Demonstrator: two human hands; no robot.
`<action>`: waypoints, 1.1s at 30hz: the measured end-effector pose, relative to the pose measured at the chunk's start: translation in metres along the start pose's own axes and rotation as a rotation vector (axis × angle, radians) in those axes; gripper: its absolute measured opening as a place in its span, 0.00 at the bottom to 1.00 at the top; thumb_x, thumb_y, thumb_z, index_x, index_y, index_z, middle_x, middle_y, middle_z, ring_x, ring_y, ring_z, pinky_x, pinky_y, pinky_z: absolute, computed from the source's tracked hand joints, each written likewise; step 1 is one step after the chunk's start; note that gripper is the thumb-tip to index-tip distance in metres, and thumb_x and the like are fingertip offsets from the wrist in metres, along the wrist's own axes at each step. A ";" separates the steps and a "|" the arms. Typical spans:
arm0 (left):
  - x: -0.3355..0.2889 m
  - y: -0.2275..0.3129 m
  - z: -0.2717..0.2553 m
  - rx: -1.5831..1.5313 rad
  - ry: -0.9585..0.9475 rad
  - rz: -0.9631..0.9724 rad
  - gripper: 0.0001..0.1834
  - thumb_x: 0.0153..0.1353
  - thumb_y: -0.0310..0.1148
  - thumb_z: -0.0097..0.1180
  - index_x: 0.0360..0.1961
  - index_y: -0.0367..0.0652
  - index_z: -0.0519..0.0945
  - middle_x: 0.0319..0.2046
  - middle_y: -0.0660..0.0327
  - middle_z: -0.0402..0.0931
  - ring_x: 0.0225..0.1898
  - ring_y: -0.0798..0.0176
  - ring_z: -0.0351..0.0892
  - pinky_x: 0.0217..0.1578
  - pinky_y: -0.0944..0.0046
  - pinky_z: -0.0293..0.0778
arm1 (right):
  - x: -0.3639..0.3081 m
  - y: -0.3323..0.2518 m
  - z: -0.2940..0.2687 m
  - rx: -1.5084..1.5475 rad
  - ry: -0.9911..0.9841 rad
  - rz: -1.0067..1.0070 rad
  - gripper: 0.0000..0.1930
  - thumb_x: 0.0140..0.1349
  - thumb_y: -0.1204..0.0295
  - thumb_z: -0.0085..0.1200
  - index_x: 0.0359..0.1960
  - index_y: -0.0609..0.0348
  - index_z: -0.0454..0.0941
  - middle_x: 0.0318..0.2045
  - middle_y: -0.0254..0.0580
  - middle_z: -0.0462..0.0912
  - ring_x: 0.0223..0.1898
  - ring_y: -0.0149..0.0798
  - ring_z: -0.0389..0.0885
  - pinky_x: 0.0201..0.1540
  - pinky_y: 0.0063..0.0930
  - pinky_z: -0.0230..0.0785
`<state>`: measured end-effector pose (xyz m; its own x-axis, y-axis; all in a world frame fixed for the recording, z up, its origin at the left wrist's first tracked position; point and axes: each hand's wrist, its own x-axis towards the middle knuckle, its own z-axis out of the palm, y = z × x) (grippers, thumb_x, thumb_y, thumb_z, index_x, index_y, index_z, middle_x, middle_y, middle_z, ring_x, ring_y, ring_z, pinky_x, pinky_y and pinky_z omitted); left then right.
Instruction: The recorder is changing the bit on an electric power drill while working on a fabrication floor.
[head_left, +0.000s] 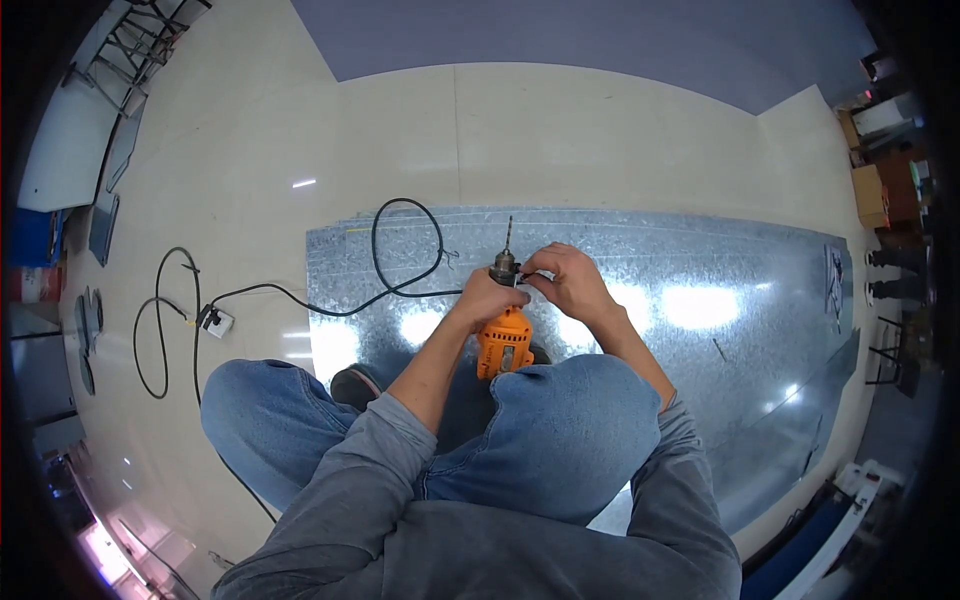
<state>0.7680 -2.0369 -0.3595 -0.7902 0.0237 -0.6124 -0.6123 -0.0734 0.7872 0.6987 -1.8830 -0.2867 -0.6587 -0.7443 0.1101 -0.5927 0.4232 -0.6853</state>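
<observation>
An orange power drill (504,338) lies lengthwise between my knees, its metal chuck (504,262) and long thin drill bit (509,234) pointing away from me. Wrapped round the drill just behind the chuck, my left hand (487,301) is closed on it. On the other side, my right hand (571,282) is closed in a pinch right beside the chuck. Its fingertips are at a small dark piece there, too small and partly hidden to name. Below the drill is a large shiny sheet of metal (640,250).
A black cord (345,313) loops over the sheet's left part and onto the pale floor, where a white socket box (218,323) lies. A small dark stick-like piece (719,349) rests on the sheet to the right. Cardboard boxes (869,196) stand far right; a person's legs (893,275) show nearby.
</observation>
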 end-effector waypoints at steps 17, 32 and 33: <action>-0.014 -0.019 0.036 0.169 -0.029 0.209 0.31 0.34 0.36 0.71 0.41 0.36 0.73 0.36 0.56 0.77 0.36 0.63 0.76 0.40 0.63 0.72 | -0.025 0.035 0.070 0.544 0.648 0.646 0.23 0.69 0.60 0.43 0.18 0.63 0.62 0.13 0.31 0.62 0.20 0.26 0.57 0.23 0.27 0.55; -0.042 -0.009 0.056 0.321 -0.043 0.212 0.41 0.32 0.40 0.74 0.49 0.38 0.67 0.43 0.44 0.76 0.48 0.42 0.75 0.48 0.53 0.70 | -0.044 0.023 0.056 0.653 0.792 0.852 0.26 0.69 0.57 0.42 0.12 0.55 0.63 0.12 0.28 0.64 0.18 0.24 0.55 0.21 0.26 0.49; -0.040 -0.012 0.058 0.330 -0.052 0.245 0.42 0.33 0.40 0.75 0.49 0.38 0.67 0.43 0.45 0.76 0.48 0.43 0.75 0.48 0.54 0.70 | -0.045 0.023 0.055 0.653 0.792 0.851 0.26 0.69 0.57 0.42 0.12 0.55 0.63 0.12 0.28 0.64 0.18 0.24 0.55 0.21 0.26 0.49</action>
<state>0.8056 -1.9791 -0.3403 -0.9086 0.0965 -0.4064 -0.3750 0.2401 0.8954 0.7403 -1.8680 -0.3475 -0.9322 0.2202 -0.2874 0.3172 0.1143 -0.9414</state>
